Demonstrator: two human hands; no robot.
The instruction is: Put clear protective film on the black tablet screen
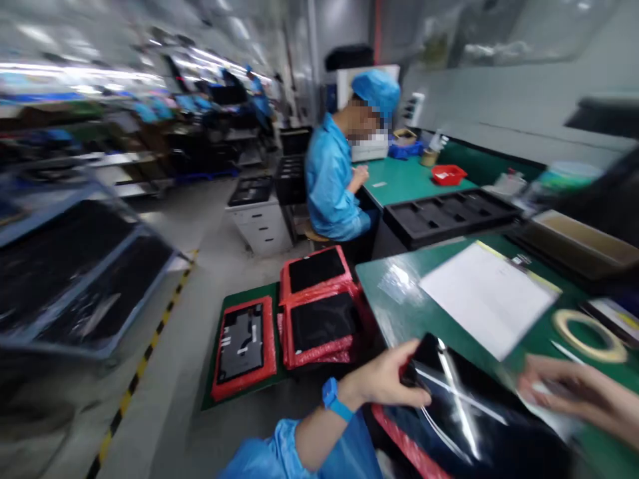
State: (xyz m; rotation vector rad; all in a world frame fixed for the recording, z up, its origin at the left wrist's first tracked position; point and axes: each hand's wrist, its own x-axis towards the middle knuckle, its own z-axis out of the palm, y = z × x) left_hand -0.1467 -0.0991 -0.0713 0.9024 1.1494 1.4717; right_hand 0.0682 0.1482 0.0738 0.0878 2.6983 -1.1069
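Observation:
My left hand (392,379), with a blue wristband (337,398) on the wrist, grips the near left corner of a glossy black screen panel (479,419). Its thumb lies over the panel's face and the fingers go behind the edge. Bright light streaks reflect off the glass. Below the panel's lower left edge shows a red bubble-wrap pad (407,439). Close to the panel's right edge, my right hand (574,389) is blurred, its fingers closed around a white, cloth-like piece (556,416).
A clipboard with white paper (492,296), a tape roll (589,336) and a black tray (449,213) lie on the green tables. Red-padded panels (324,322) are stacked low at left. A co-worker in blue (332,176) sits ahead. A rack (84,266) stands far left.

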